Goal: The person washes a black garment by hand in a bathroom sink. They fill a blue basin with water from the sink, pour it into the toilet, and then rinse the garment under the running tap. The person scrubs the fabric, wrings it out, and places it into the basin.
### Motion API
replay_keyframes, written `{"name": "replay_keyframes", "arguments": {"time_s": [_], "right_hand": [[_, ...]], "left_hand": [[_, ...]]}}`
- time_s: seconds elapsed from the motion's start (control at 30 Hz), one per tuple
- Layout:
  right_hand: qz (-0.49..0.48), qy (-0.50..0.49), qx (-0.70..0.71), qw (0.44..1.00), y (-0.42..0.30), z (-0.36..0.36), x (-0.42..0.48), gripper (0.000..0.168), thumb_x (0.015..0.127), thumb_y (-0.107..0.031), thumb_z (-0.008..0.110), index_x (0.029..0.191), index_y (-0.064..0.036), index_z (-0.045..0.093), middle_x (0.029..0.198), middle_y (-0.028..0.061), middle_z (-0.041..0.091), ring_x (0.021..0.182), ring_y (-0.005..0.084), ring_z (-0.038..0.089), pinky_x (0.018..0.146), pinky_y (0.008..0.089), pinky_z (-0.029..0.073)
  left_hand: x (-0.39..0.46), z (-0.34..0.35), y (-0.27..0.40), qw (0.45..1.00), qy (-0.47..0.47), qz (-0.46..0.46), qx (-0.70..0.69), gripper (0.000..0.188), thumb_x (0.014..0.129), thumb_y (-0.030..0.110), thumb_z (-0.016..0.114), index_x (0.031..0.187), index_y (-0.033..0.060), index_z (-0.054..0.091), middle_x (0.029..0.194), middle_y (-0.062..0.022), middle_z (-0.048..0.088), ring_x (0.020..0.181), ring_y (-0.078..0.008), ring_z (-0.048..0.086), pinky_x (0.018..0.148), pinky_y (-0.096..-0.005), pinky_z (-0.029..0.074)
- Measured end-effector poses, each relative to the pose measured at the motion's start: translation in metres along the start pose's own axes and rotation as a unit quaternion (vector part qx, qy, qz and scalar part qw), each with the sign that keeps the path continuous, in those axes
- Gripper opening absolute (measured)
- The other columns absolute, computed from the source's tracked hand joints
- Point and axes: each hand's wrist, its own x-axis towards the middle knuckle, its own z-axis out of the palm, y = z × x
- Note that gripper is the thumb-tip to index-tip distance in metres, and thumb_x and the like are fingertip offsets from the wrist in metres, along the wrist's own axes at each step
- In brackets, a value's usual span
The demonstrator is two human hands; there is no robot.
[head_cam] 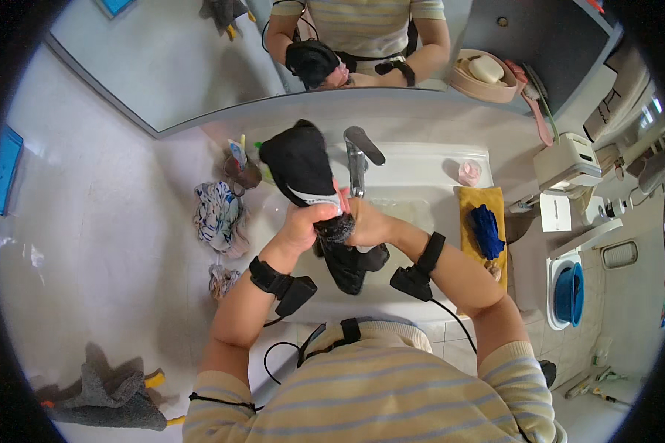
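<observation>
A black cloth item with a light band [299, 158], perhaps a cap or a garment, is bunched between my two hands over the white washbasin [288, 302]. My left hand [309, 221] grips it near the light band. My right hand [368, 224] is closed around its gathered, wet-looking middle. The lower black part [346, 271] hangs down into the basin, above shallow water [404, 213]. Behind my hands stands the chrome faucet [357, 160]. Some fingers are hidden by the cloth.
Crumpled patterned cloth [219, 213] and a cup with toothpaste [243, 171] sit at left. At right, a blue cloth [486, 231] lies on a yellow towel [479, 196]. A mirror [210, 72] borders the back. A blue basin [569, 293] rests on the toilet.
</observation>
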Motion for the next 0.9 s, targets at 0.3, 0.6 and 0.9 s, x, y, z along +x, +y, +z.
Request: {"name": "replay_keyframes", "arguments": {"time_s": [0.3,0.6,0.9], "right_hand": [[0.061,-0.132,-0.003,0.989,-0.029,-0.036,0.007,0.034,0.052,0.000,0.061,0.085,0.005,0.056,0.073,0.0127,0.061,0.074,0.0220,0.059,0.069,0.0335,0.046],[0.016,-0.110,-0.100,0.989,-0.060,-0.048,0.008,0.046,0.058,-0.008,0.061,0.101,0.007,0.053,0.086,0.0222,0.059,0.081,0.0352,0.057,0.069,0.0396,0.046],[-0.121,0.347,-0.328,0.870,-0.030,0.007,-0.042,0.076,0.067,-0.023,0.071,0.131,0.001,0.038,0.127,0.0199,0.045,0.115,0.0363,0.042,0.095,0.0450,0.033]], "left_hand": [[0.001,-0.016,-0.011,0.994,-0.002,0.025,-0.108,0.042,0.072,0.026,0.062,0.107,0.0063,0.049,0.095,-0.0105,0.060,0.096,-0.0265,0.057,0.109,-0.0402,0.025],[-0.003,-0.002,-0.031,0.964,-0.051,0.157,0.211,0.110,0.063,0.057,0.075,0.142,0.0027,0.020,0.146,-0.0158,0.027,0.135,-0.0241,0.024,0.109,-0.0364,0.020],[0.017,0.029,-0.030,0.941,0.296,0.149,-0.064,0.030,0.085,0.015,0.062,0.111,0.0003,0.060,0.111,-0.0041,0.059,0.100,-0.0123,0.052,0.090,-0.0265,0.039]]}}
